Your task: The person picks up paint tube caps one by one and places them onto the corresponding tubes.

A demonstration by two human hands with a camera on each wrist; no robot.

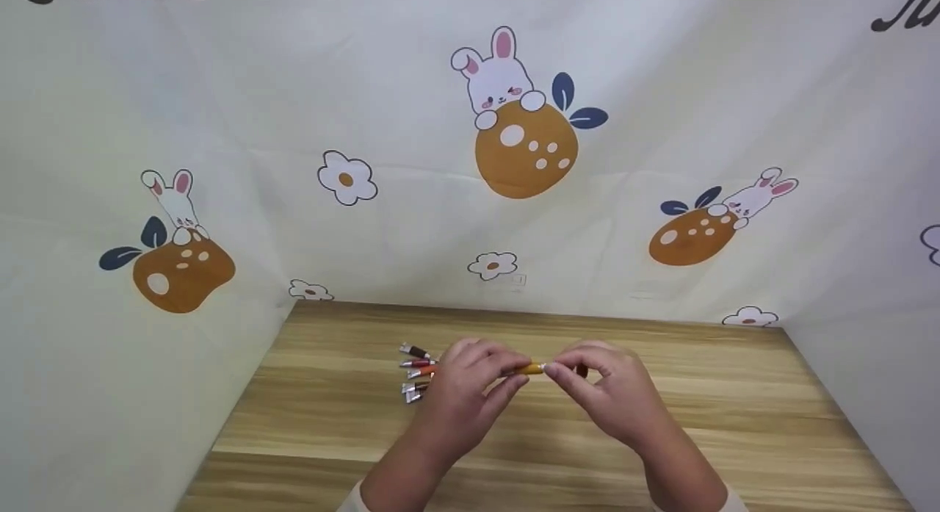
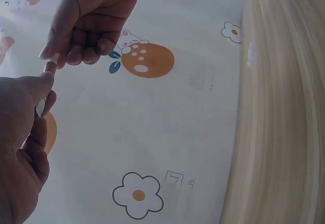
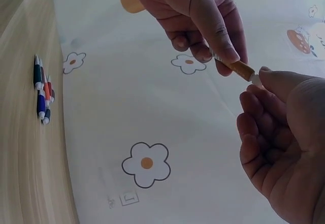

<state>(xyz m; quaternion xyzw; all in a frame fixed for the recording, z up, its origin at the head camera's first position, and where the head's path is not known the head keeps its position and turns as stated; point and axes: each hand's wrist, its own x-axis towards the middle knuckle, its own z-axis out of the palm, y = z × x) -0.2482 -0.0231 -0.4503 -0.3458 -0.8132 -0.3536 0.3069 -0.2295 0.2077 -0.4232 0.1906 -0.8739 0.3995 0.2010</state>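
Note:
Both hands hold a short orange pen level above the wooden table. My left hand pinches its left part between thumb and fingers. My right hand pinches its right end. In the right wrist view the orange pen ends in a small white tip under the thumb of my right hand, while the left hand grips the barrel from above. In the left wrist view only a short piece of the pen shows between the left hand and the right hand.
Several pens with silver tips lie bunched on the table behind my left hand; the same pens appear in the right wrist view. A cloth printed with rabbits and flowers walls the table at the back and both sides.

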